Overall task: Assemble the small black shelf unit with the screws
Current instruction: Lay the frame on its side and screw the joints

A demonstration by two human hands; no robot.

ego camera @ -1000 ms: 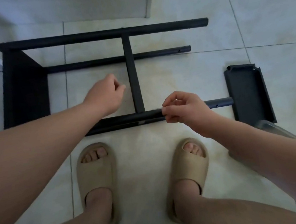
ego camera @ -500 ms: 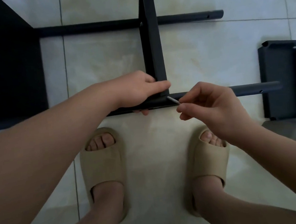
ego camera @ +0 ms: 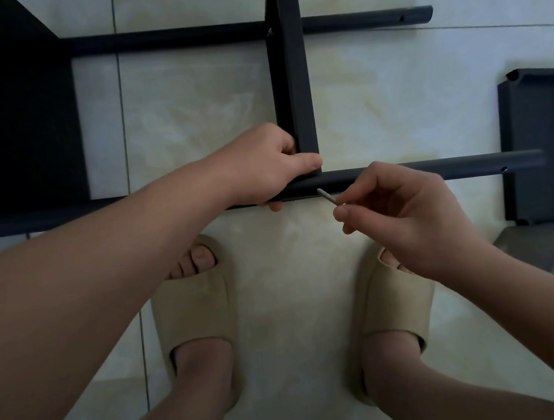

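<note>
**Lining up a screw at the crossbar joint**

Leaning in closer than half a second back, filling the view with the frame. Keeping the left hand (ego camera: 264,166) clamped on the same corner and the right hand (ego camera: 406,213) in much the same pose.

Wrapping the left fingers round the near rail (ego camera: 418,171) right at its junction with the crossbar (ego camera: 297,88), laying the thumb across the crossbar's foot, showing one fingertip underneath. Pinching a screw (ego camera: 327,197) between right thumb and forefinger, curling the other fingers loosely. Pointing its tip up and left at the rail's near side, touching or only just short of it; too close to call.

Working on the shelf unit, lying on its side on the tiled floor (ego camera: 207,114) just ahead of the slippers (ego camera: 193,304). End panel (ego camera: 15,110) already fitted at the left, far rail (ego camera: 182,36) parallel beyond, loose tray (ego camera: 542,147) waiting at the right by the near rail's free end.

Judging the step as fastening crossbar to near rail, with the screw not yet seated. Calling next for finding the hole, hidden here or simply too dark to spot. Then straightening the slanted screw square to the rail before twisting. Bracing the joint firmly with the left meanwhile, stopping the holes from drifting apart. Expecting a finger-start first, with no tool anywhere in view.
</note>
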